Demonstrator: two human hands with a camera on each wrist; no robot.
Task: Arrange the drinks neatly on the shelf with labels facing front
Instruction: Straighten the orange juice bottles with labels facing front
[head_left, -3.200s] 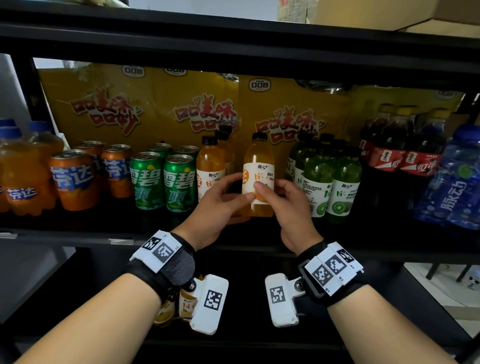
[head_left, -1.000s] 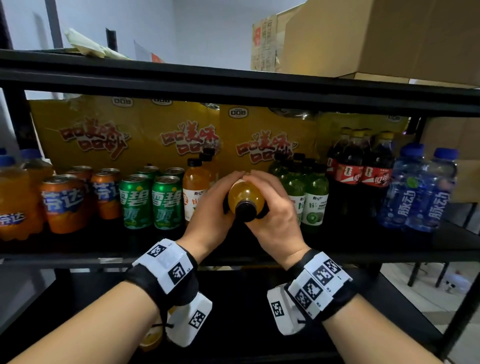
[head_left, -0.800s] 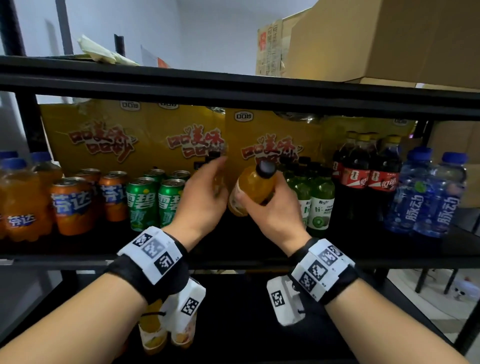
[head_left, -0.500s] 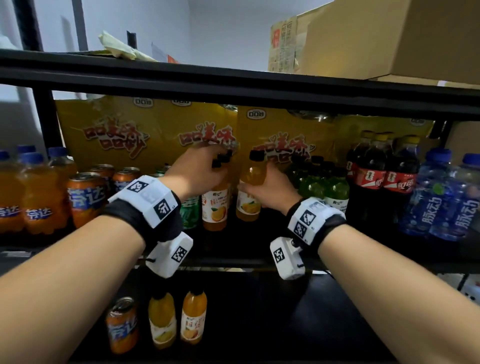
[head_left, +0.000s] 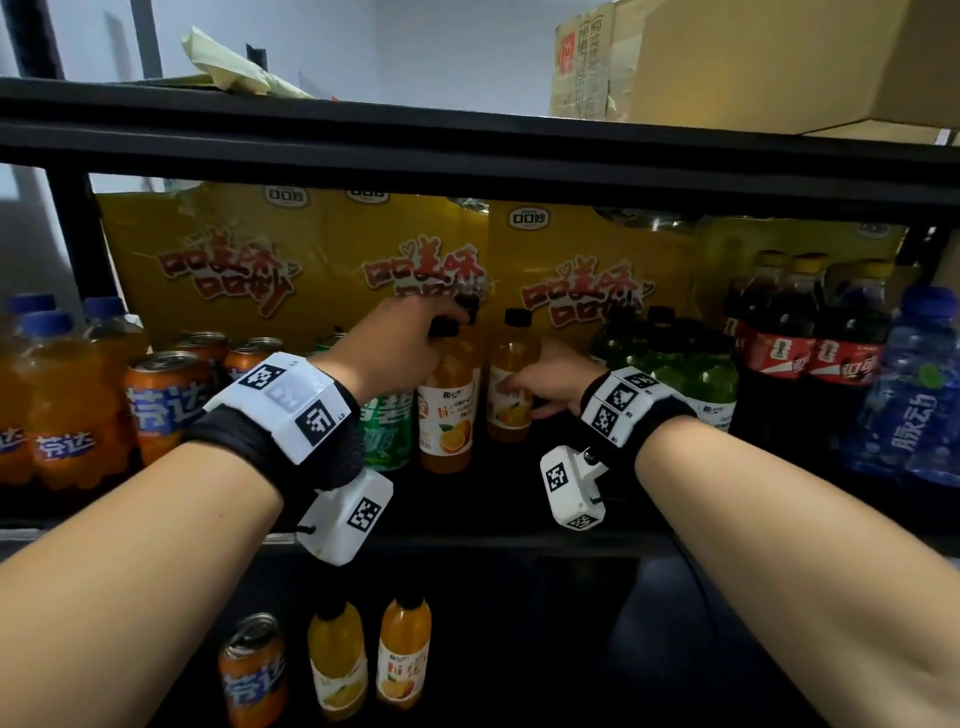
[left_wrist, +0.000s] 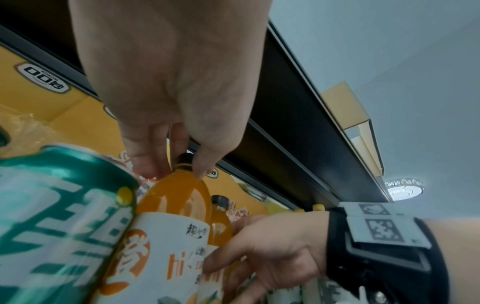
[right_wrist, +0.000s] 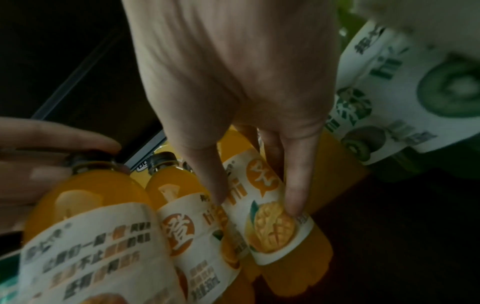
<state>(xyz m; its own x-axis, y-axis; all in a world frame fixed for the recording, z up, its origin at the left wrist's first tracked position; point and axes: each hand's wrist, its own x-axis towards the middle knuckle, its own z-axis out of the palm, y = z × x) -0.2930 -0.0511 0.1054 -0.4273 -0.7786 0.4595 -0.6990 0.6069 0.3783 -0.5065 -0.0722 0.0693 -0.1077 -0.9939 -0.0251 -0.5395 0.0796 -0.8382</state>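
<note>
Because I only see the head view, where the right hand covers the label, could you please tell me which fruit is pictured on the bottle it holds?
Observer: The right wrist view shows a cut mango on that mango juice bottle label, between the right hand fingers.
Operator: Thanks; where exactly does the left hand grip?
Observer: The left wrist view shows the left hand fingertips pinching the orange juice bottle neck under the black cap.
</note>
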